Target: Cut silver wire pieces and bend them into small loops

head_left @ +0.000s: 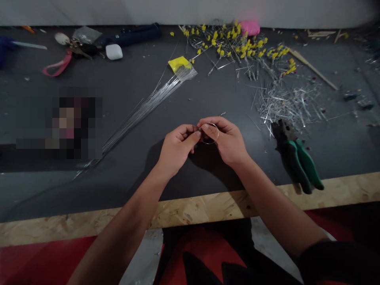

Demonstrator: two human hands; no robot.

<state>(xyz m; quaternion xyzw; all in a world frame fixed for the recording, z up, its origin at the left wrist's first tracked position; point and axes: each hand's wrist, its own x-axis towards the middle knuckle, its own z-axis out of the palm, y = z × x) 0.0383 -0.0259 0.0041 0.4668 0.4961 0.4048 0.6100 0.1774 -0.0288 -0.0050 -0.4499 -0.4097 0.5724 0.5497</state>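
Observation:
My left hand (pixel 180 147) and my right hand (pixel 226 138) meet over the dark tabletop, fingertips close together. Both are closed in a pinch on a thin wire (pixel 218 135), which curves into a loop in front of my right thumb. A short twisted end of metal pokes out beyond my right fingers. The exact spot where the fingers grip the wire is partly hidden. To the right, pliers (pixel 297 158) with black and green handles lie near the front edge. A bundle of long straight wires (pixel 145 107) lies slantwise left of my hands.
A pile of short cut wires (pixel 287 103) lies behind the pliers. Farther back are many twisted wire pieces with yellow tips (pixel 237 43), a pink lump (pixel 250 27) and a wooden stick (pixel 313 69). Keys (pixel 78 49) and a white case (pixel 114 52) sit at back left.

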